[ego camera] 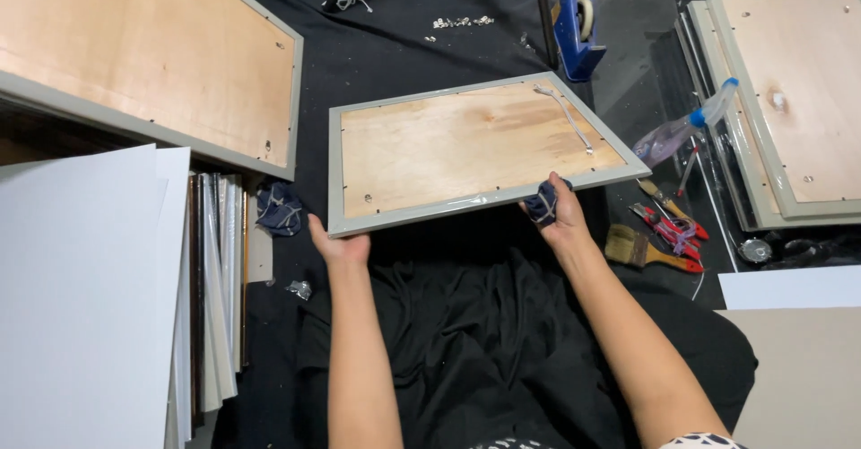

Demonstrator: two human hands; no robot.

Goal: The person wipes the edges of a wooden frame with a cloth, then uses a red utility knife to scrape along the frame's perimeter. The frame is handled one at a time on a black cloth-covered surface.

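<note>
A grey picture frame with a plywood back and a hanging wire is held face down above a black cloth. My left hand grips its near left corner from below. At the near right edge, my right hand holds the frame with a dark blue rag bunched between the fingers and the frame.
A larger plywood-backed frame lies at the upper left, stacked frames at the right. White boards stand at the left. A spray bottle, paintbrush, red pliers, blue tape dispenser and another rag lie around.
</note>
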